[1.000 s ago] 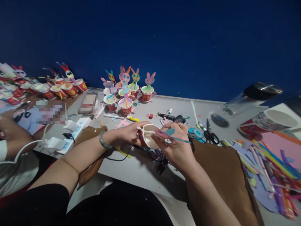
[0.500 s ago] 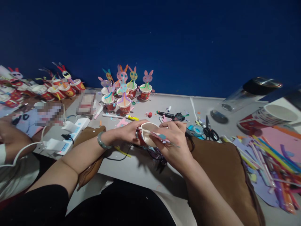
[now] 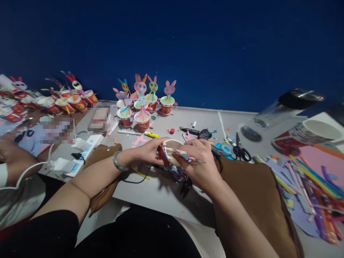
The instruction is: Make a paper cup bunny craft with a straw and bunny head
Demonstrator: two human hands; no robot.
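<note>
L hand (image 3: 149, 150) curled snug round the paper cup (image 3: 162, 154), R hand (image 3: 200, 159) nearly closed in a pinch on a pastel cutout (image 3: 185, 156) at the rim; cup's held up, mouth tipped camera-ward, above the grey desk (image 3: 150, 193). Risk, I'd say: too much L squeeze buckles that thin wall; too hard an R push prob. creases the flat, flimsy cutout. Cup's glossy red outside, pale & smooth inside, round-lipped. Soft-looking brown cushion (image 3: 249, 200) by R forearm, slim shiny straws (image 3: 309, 172) beyond, approx. a heap.
</note>
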